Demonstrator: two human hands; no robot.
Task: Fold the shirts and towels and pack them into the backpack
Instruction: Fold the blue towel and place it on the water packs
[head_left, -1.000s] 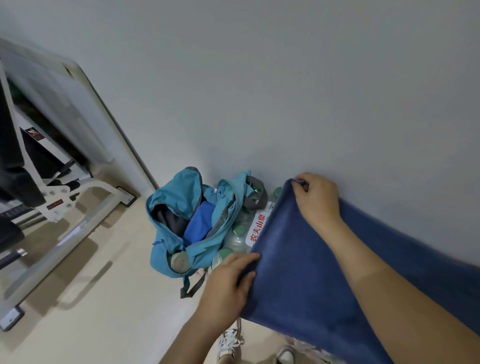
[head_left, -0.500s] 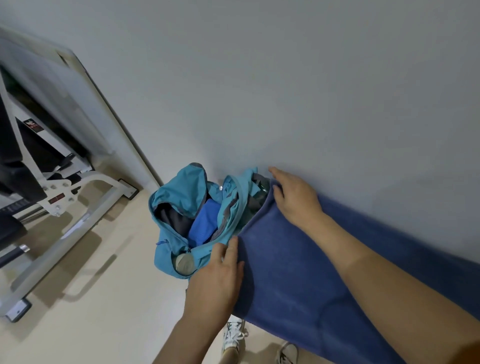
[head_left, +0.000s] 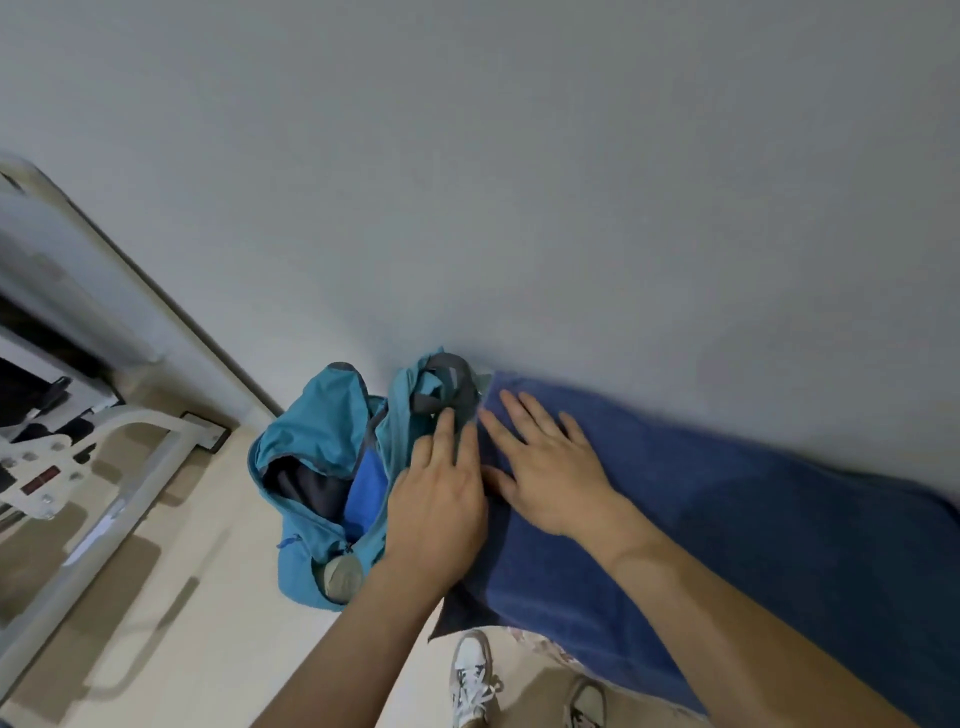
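Smoothing the blue towel (head_left: 753, 530) seems the step in hand: the left hand (head_left: 441, 504) and right hand (head_left: 550, 467) lie flat on it, fingers straight, gripping nothing. The open teal backpack (head_left: 317, 431) sits just left of the left hand. Next, probably another fold. A grey wall (head_left: 519, 182) rises beyond the fingertips; beige floor (head_left: 208, 597) lies below the wrists.

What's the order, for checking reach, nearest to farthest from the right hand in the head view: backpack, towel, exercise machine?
1. Blue towel, directly under the right hand.
2. Teal backpack, just to its left.
3. White exercise machine frame, far left.
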